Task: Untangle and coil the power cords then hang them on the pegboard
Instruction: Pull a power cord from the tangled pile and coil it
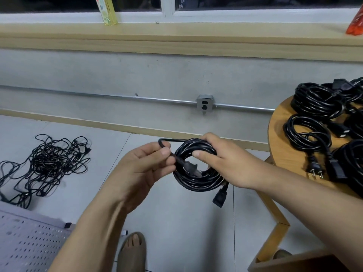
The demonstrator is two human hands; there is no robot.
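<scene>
In midair, right hand seemingly clasps coiled cord.

I see the right hand gripping the coil dead centre, left hand pinching its end just behind the plug. Tangle on the floor at nine o'clock, coiled cords on the table at three, pegboard at seven.

Bare floor under hands, tangled cords left, crowded round table right
</scene>
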